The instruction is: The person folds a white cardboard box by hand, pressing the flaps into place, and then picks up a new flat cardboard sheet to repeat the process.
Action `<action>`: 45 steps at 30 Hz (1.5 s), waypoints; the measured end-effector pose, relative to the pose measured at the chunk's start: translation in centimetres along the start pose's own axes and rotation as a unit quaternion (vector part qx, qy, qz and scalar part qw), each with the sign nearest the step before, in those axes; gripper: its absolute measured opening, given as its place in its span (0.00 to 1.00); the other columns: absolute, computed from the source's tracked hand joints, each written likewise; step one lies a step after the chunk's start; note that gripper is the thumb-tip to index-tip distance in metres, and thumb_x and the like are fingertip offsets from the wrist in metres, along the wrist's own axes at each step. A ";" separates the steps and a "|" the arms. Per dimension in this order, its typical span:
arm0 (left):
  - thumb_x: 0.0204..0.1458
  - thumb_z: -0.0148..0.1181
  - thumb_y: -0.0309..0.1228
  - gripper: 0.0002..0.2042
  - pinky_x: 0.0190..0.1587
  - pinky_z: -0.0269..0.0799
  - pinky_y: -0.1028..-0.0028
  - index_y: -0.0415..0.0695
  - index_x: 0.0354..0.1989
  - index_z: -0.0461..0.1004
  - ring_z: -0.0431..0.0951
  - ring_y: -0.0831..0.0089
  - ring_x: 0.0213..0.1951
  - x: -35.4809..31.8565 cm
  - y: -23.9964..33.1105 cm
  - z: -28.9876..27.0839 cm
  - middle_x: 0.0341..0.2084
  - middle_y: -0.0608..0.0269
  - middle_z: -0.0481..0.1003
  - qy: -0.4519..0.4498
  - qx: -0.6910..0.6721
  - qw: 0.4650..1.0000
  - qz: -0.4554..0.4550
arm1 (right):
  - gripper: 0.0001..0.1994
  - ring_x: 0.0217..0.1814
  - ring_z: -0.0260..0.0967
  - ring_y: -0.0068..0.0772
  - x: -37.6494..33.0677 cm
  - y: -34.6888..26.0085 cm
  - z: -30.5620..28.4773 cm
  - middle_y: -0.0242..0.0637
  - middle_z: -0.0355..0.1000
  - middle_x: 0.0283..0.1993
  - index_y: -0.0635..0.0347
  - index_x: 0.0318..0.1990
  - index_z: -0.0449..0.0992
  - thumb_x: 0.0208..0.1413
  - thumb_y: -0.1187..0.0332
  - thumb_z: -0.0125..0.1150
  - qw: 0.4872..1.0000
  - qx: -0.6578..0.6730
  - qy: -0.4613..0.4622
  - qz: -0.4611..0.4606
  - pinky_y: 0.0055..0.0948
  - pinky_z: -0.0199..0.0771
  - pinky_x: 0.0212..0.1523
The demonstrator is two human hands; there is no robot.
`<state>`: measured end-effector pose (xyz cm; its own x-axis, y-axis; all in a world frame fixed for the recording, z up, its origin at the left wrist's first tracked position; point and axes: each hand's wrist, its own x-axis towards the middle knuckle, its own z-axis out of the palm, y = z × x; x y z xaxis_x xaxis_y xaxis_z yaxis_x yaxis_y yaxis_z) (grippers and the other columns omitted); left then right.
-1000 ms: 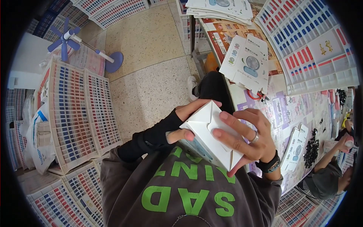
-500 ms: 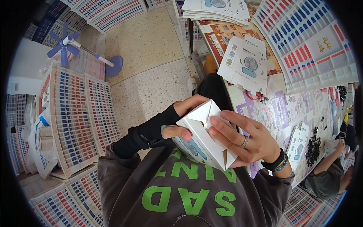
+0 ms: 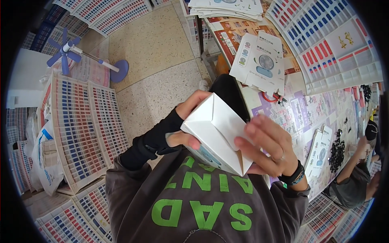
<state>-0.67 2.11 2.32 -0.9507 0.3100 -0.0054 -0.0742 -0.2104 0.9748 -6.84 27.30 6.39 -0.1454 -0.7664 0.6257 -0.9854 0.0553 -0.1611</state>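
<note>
Head view, white carton [image 3: 219,135] in both hands, flat cartons [image 3: 259,62] beyond

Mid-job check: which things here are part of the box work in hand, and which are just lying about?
In hand:
white box, half folded
left hand, gripping its left side
right hand, pressing its flaps
flat box blanks on the table

Lying about:
blue fan on the floor
stacked printed sheets
white bag
small black parts
</note>
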 end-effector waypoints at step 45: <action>0.38 0.67 0.28 0.43 0.49 0.70 0.62 0.48 0.66 0.53 0.74 0.46 0.49 19.2 -11.3 -1.8 0.48 0.41 0.70 0.247 0.431 0.865 0.066 | 0.23 0.58 0.65 0.43 -7.8 13.6 -3.0 0.39 0.65 0.56 0.58 0.52 0.69 0.47 0.73 0.68 0.883 0.078 -0.031 0.462 0.39 0.68 0.56</action>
<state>-18.64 8.73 -9.17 -0.9621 -0.1424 0.2326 0.0956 0.6226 0.7767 -19.40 35.98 1.62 -0.8714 -0.4733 0.1292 -0.4229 0.5909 -0.6871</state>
